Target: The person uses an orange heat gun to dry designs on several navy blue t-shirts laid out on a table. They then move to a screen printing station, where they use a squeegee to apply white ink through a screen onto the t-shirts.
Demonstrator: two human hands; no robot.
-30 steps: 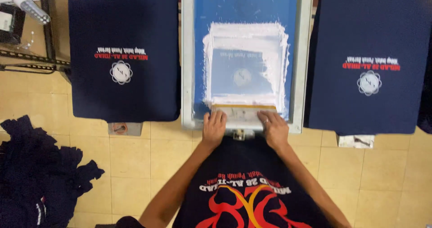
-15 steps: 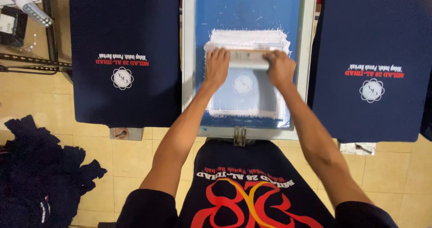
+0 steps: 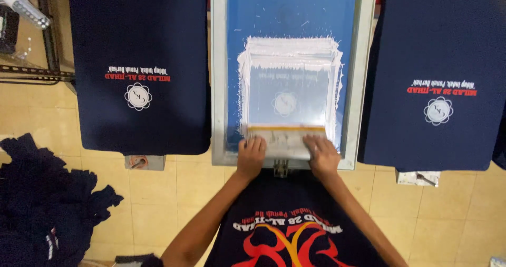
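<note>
A blue printing screen in a metal frame [image 3: 217, 77] lies in front of me, smeared with white ink around a round emblem stencil [image 3: 285, 104]. A wide squeegee [image 3: 284, 138] with a yellow blade edge rests at the near end of the screen. My left hand [image 3: 251, 155] grips its left end and my right hand [image 3: 321, 154] grips its right end. Navy shirts with a white round emblem and red and white lettering lie flat on boards to the left [image 3: 139, 67] and the right [image 3: 440, 72].
A heap of dark shirts [image 3: 45, 204] lies on the tiled floor at the lower left. A metal rack [image 3: 37, 72] with a clear bottle [image 3: 26, 6] stands at the upper left. Board brackets [image 3: 143, 162] stick out below the shirts.
Both hands pushed the squeegee to the far end of the screen and have now pulled it back to the near end.
</note>
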